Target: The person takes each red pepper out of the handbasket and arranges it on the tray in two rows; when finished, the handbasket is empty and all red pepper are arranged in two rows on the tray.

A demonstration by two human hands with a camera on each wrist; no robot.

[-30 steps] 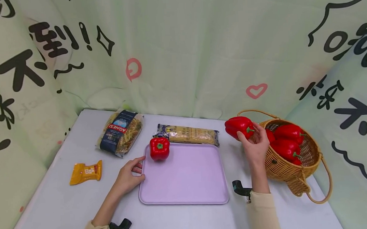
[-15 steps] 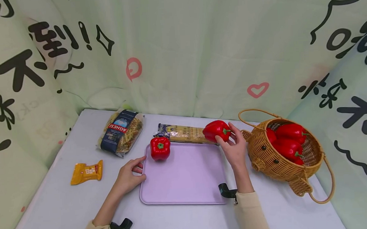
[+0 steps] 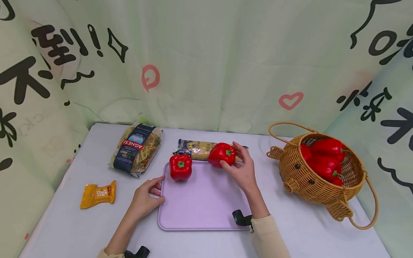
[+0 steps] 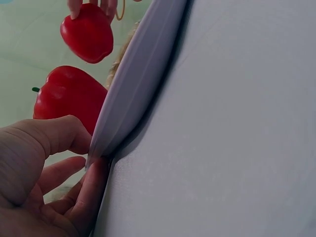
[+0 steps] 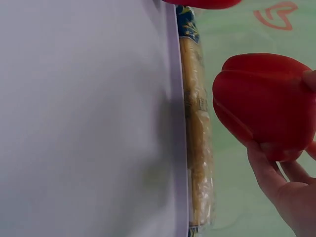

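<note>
My right hand (image 3: 243, 169) holds a red bell pepper (image 3: 222, 155) by its stem side, over the back edge of the lilac tray (image 3: 203, 206). In the right wrist view, the fingers (image 5: 269, 170) and thumb grip this bell pepper (image 5: 266, 103), which hangs clear of the tray. Another red bell pepper (image 3: 180, 168) stands stem up in the tray's back left corner. At the left rim is my left hand (image 3: 147, 197); thumb and fingers pinch the tray edge in the left wrist view, where the rim (image 4: 133, 84) shows close up.
A wicker basket (image 3: 306, 186) with several red bell peppers stands at the right. Behind the tray lies a long pack of noodles (image 3: 198, 149), partly covered by the held pepper. A pasta bag (image 3: 136, 149) and a small orange packet (image 3: 98, 194) lie at the left.
My right hand has carried the bell pepper left, from beside the basket to over the tray's back edge. The left hand stays at the tray's rim.
</note>
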